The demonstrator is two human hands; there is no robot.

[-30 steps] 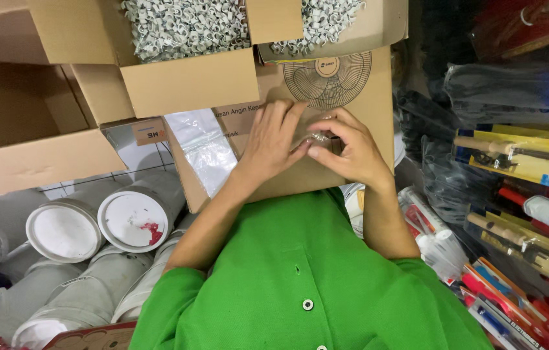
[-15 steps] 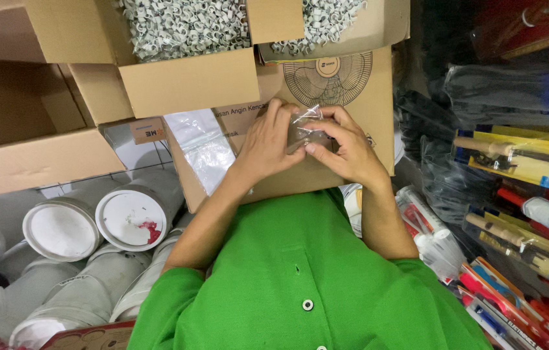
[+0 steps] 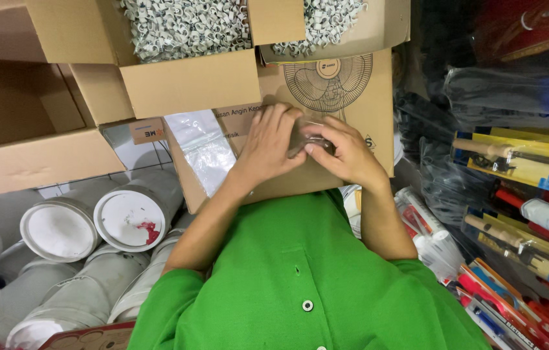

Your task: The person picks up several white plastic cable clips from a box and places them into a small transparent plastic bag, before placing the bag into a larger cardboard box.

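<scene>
Both hands are meeting at the frame's centre, over a flat fan box (image 3: 352, 139). The left hand (image 3: 273, 146) is lying palm down, its fingers (image 3: 282, 120) curling onto a small clear bag (image 3: 309, 135). The right hand (image 3: 351, 155) is coming in from 4 o'clock, its fingers (image 3: 326, 144) pinching the bag's near edge. Both sets of fingers are holding narrow around the bag.

Versus 0.5 s ago: the bag was lifted and showing plainly between the hands; it is now sitting lower, mostly covered by the left fingers. The hands have drawn closer together. Contents of the bag: cannot tell.

Surroundings: a clear plastic sheet (image 3: 203, 152) is lying at 9 o'clock of the hands on the box. Open cartons of grey clips (image 3: 184, 26) are sitting at 12 o'clock. White pails (image 3: 128, 220) are standing at 8 o'clock. Packaged tools (image 3: 514, 162) are stacked at 3 o'clock.
</scene>
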